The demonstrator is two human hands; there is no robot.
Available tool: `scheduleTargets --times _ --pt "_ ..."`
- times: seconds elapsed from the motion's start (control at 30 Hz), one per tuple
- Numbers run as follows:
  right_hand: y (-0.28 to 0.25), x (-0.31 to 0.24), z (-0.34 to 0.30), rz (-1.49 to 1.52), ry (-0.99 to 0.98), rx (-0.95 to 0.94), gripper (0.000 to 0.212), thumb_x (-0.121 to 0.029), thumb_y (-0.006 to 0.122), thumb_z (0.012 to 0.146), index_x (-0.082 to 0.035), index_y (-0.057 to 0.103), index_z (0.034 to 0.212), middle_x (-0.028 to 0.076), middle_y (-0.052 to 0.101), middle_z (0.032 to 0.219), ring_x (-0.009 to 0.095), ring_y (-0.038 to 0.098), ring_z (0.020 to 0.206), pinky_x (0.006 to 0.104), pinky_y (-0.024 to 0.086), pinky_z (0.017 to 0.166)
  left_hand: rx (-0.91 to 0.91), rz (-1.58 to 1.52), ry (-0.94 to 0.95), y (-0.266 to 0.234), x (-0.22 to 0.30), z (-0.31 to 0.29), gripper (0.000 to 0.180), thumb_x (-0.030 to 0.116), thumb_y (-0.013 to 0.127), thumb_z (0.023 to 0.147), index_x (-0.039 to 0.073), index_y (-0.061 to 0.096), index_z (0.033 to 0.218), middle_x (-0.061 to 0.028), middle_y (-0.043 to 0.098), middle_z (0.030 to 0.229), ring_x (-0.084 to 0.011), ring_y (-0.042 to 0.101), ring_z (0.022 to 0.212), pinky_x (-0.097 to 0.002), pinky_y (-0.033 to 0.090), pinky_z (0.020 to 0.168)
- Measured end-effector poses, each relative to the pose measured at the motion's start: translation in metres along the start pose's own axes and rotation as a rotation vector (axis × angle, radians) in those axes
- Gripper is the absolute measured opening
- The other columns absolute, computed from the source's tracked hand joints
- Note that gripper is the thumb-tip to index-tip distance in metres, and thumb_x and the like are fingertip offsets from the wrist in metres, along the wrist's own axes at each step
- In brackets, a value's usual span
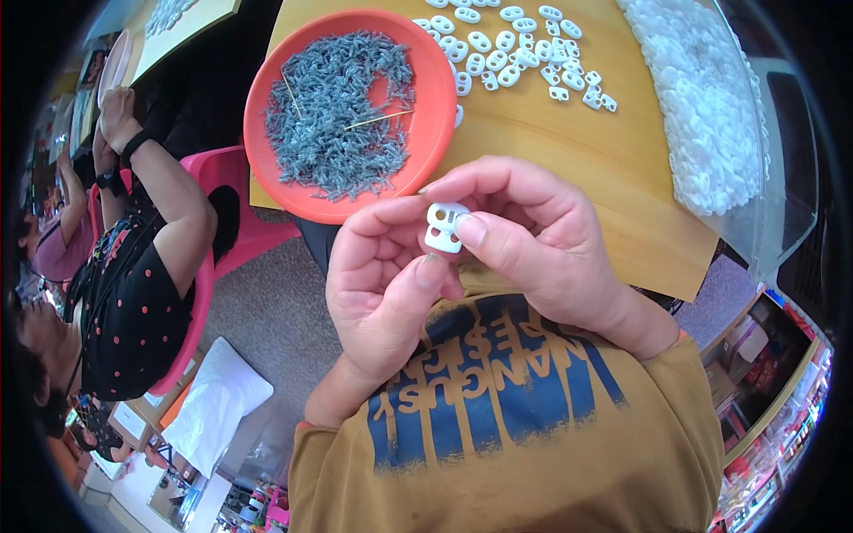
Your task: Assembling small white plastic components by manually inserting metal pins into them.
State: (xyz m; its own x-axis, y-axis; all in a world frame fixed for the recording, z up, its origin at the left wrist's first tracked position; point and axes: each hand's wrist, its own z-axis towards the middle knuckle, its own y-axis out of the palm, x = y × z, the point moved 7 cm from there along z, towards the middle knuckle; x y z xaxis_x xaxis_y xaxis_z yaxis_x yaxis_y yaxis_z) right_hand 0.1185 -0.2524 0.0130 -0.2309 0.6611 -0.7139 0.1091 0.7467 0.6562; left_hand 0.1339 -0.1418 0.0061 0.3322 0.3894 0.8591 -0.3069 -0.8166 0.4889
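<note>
Between my two hands, in front of my chest, is a small white plastic cord lock (442, 238) with round holes in it. My left hand (378, 280) curls round its lower left side, thumb and fingers closed on it. From the other side my right hand (542, 240) grips the upper part, the thumb pressed against its face. Just beyond my left hand lies an orange-red plate (262, 169) heaped with small grey metal springs (333, 107). Loose white cord lock pieces (506, 75) are scattered on the wooden table (569, 151) beyond my hands.
At the right, a clear bin (773, 178) holds a heap of white plastic pieces (702, 107). Two thin sticks (378, 119) lie on the springs. To the left a person (133, 293) sits on a pink chair (253, 222). A white bag (218, 404) rests below.
</note>
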Motion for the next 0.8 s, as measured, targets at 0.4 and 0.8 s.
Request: scheduleTargets --times 0.4,0.8 --pt "0.004 -0.02 -0.009 -0.432 -0.327 -0.235 0.033 0.003 0.061 0.077 -0.001 0.054 0.109 0.008 0.052 0.095 0.015 0.051 0.088 0.0265 0.04 0.078 -0.038 -0.035 -0.03 0.008 0.003 -0.005 0.037 0.004 0.053 0.085 -0.005 0.042 0.12 -0.0123 0.058 0.097 -0.0102 0.057 0.068 -0.0189 0.048 0.058" --pt "0.005 -0.023 -0.011 -0.522 -0.376 -0.268 0.03 -0.003 0.062 0.079 0.0 0.055 0.107 0.009 0.052 0.096 0.015 0.05 0.086 0.0263 0.04 0.077 -0.133 -0.105 -0.063 0.009 0.002 -0.008 0.033 0.003 0.053 0.086 -0.003 0.045 0.117 -0.0142 0.058 0.101 -0.0121 0.059 0.072 -0.0209 0.051 0.06"
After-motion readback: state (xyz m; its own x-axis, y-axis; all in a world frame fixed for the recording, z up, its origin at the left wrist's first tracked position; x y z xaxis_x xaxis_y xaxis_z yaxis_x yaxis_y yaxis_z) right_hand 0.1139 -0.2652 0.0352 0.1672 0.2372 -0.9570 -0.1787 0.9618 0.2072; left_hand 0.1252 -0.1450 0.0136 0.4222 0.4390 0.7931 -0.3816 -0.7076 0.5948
